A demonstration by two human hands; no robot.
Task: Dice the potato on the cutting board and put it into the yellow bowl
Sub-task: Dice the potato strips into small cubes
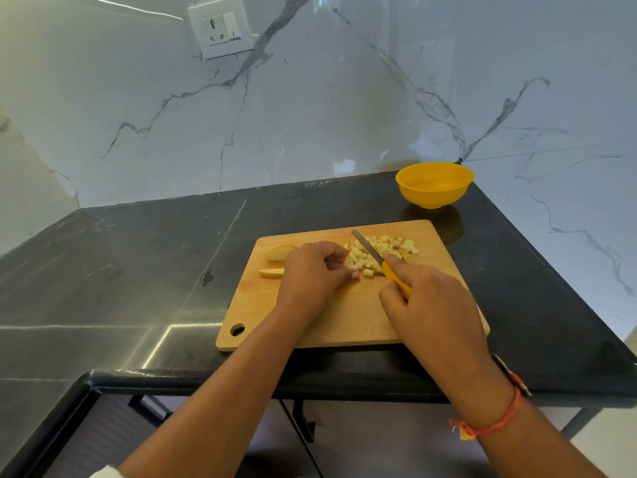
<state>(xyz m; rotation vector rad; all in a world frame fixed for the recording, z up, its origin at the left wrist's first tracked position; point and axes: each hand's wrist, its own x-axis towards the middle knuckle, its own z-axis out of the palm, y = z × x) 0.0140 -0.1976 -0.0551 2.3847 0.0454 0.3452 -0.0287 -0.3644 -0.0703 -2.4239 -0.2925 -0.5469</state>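
Potato (379, 251) being diced on board (344, 315).
Knife (368, 248) being gripped by right hand (431, 305), potato being pinched in left hand (310, 274) at board's centre.

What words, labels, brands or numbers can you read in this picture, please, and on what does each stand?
None can be read.
The wall socket bears only a tiny dark mark, too small to read.
The yellow bowl, knife and cutting board show no lettering.

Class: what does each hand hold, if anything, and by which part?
The right hand holds the knife by its yellow handle. The left hand curls against the potato dice; any grip there cannot be told.
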